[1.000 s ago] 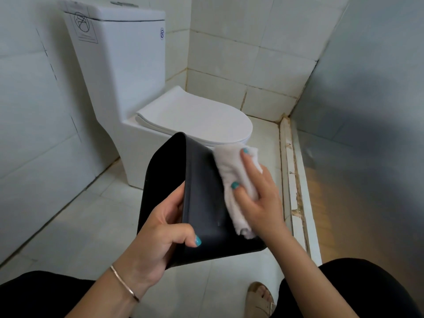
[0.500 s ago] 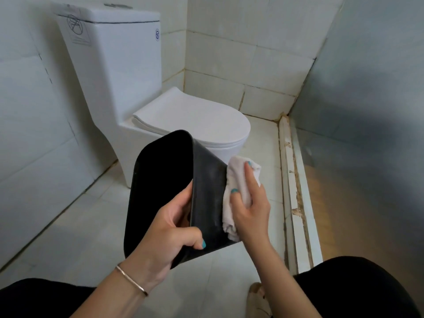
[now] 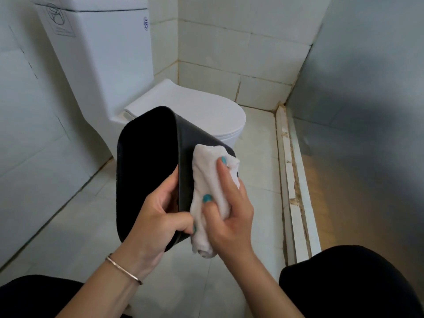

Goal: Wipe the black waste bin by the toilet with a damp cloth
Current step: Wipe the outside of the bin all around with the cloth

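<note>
The black waste bin (image 3: pixel 146 171) is lifted off the floor and tipped on its side, its open mouth turned left toward me. My left hand (image 3: pixel 158 216) grips its near rim, fingers inside and thumb on the outer wall. My right hand (image 3: pixel 229 210) presses a bunched white cloth (image 3: pixel 206 187) flat against the bin's outer wall, close to the rim and right beside my left thumb. The cloth's lower end hangs below the bin's edge.
A white toilet (image 3: pixel 183 106) with its lid down stands just behind the bin, its tank (image 3: pixel 101 42) against the left tiled wall. A raised white threshold strip (image 3: pixel 291 180) runs along the right, with a frosted panel beyond it. My knees in black fill both lower corners.
My right hand slid the cloth along the bin's wall from its far end toward the rim. The bin turned so that more of its dark inside faces me.
</note>
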Demonstrator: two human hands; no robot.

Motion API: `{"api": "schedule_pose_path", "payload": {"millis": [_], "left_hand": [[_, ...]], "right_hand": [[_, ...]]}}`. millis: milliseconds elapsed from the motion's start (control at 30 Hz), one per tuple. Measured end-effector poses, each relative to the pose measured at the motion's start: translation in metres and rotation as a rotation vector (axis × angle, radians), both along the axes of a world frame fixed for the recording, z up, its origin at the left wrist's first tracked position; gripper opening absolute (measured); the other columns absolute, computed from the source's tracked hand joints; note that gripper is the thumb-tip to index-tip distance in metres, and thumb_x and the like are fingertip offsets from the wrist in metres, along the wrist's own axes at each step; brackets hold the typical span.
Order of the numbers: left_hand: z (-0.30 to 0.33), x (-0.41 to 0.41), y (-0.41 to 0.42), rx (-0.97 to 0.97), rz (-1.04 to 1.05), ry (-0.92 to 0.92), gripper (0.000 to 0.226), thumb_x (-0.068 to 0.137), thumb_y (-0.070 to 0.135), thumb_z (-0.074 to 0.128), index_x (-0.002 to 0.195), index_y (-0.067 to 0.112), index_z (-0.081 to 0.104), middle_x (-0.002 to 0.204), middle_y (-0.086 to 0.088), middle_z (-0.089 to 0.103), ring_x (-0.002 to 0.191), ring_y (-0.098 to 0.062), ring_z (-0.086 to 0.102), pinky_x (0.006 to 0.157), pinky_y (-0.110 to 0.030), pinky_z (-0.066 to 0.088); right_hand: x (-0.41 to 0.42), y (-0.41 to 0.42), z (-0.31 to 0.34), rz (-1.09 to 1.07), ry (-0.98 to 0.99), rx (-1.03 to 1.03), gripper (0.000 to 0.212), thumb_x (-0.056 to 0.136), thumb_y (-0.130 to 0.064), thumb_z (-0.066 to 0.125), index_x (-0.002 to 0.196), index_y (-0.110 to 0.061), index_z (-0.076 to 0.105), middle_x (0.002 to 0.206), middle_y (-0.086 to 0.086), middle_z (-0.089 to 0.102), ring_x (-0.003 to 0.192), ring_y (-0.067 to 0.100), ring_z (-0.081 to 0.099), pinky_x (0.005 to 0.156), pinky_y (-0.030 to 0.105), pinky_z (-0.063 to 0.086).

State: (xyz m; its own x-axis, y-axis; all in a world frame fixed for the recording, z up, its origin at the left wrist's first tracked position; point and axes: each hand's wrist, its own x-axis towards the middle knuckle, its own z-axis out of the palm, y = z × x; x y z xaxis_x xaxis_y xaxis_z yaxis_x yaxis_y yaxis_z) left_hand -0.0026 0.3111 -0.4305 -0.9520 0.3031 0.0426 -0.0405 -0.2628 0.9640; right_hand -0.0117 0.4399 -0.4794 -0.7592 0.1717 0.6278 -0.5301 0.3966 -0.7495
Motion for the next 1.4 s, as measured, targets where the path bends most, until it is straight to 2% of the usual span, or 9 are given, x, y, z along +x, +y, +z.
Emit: {"api": "schedule_pose_path", "payload": {"millis": [200,367,600,767,867,967,1200,1300,1400], "left_hand": [[0.001,0.005,-0.005,-0.003,0.038,0.022,0.098,0.042,-0.016,0.05,0.127,0.033,0.058,0.114,0.002,0.071,0.105,-0.023,0.065,0.072,-0.026,0.055],[0.003,0.003,0.002,-0.014,-0.021,0.019,0.092,0.043,-0.017,0.045,0.122,0.029,0.062,0.076,0.004,0.068,0.065,-0.008,0.058,0.052,-0.018,0.046],[-0.004,0.006,-0.005,-0.019,0.014,-0.022,0.095,0.038,-0.011,0.048,0.121,0.033,0.063,0.107,-0.002,0.073,0.084,-0.017,0.062,0.055,-0.02,0.047],[-0.008,0.007,0.003,-0.095,0.005,0.071,0.098,0.042,-0.011,0.049,0.132,0.027,0.054,0.113,0.008,0.07,0.092,-0.003,0.064,0.064,-0.016,0.05],[-0.006,0.011,-0.004,-0.035,0.016,0.038,0.101,0.041,-0.012,0.048,0.131,0.034,0.054,0.115,0.01,0.07,0.078,-0.008,0.062,0.051,-0.015,0.045],[-0.007,0.013,-0.003,-0.046,-0.011,0.036,0.103,0.044,-0.013,0.049,0.135,0.034,0.049,0.121,0.013,0.067,0.096,-0.009,0.063,0.057,-0.016,0.048],[0.0,0.005,-0.001,-0.005,0.007,0.036,0.103,0.043,-0.015,0.047,0.137,0.028,0.048,0.126,0.006,0.065,0.108,-0.012,0.061,0.068,-0.019,0.051],[-0.002,0.01,-0.007,0.024,0.01,0.013,0.104,0.043,-0.015,0.048,0.138,0.028,0.048,0.127,0.005,0.064,0.114,-0.014,0.061,0.072,-0.018,0.052],[0.0,0.011,-0.001,-0.049,-0.04,0.036,0.105,0.046,-0.015,0.05,0.14,0.031,0.045,0.126,0.002,0.064,0.113,-0.023,0.061,0.081,-0.036,0.05]], "right_hand": [[-0.034,0.029,-0.006,-0.168,-0.244,-0.018,0.067,0.081,-0.024,0.047,0.14,-0.053,0.034,0.094,-0.005,0.054,0.082,0.005,0.054,0.071,0.021,0.043],[-0.03,0.005,0.034,-0.071,0.076,0.014,0.068,0.076,-0.012,0.052,0.14,-0.034,0.045,0.097,0.011,0.058,0.077,0.011,0.054,0.071,0.022,0.046],[-0.055,0.021,0.025,-0.104,-0.295,0.112,0.069,0.078,-0.022,0.048,0.141,-0.048,0.041,0.097,-0.005,0.058,0.085,0.008,0.056,0.079,0.025,0.046],[-0.045,-0.007,0.054,0.0,-0.091,0.068,0.071,0.077,-0.013,0.053,0.137,-0.05,0.047,0.108,-0.008,0.061,0.088,0.0,0.059,0.082,0.017,0.047],[-0.054,0.006,0.042,-0.066,-0.175,0.07,0.069,0.077,-0.017,0.051,0.137,-0.051,0.045,0.118,-0.005,0.062,0.104,0.01,0.061,0.093,0.026,0.048],[-0.061,0.02,0.035,-0.16,-0.364,0.096,0.067,0.08,-0.019,0.048,0.141,-0.048,0.043,0.108,0.0,0.062,0.101,0.02,0.061,0.091,0.03,0.047],[-0.048,0.002,0.065,-0.053,-0.107,0.182,0.068,0.08,-0.013,0.053,0.14,-0.044,0.044,0.092,-0.021,0.053,0.09,0.015,0.059,0.081,0.026,0.048],[-0.07,0.037,0.051,-0.176,-0.332,0.174,0.064,0.083,-0.017,0.051,0.142,-0.042,0.045,0.1,-0.008,0.063,0.09,0.015,0.06,0.085,0.031,0.051],[-0.07,0.044,0.045,-0.276,-0.407,0.148,0.065,0.08,-0.026,0.047,0.143,-0.04,0.044,0.108,0.003,0.064,0.093,0.021,0.061,0.089,0.041,0.051]]}}
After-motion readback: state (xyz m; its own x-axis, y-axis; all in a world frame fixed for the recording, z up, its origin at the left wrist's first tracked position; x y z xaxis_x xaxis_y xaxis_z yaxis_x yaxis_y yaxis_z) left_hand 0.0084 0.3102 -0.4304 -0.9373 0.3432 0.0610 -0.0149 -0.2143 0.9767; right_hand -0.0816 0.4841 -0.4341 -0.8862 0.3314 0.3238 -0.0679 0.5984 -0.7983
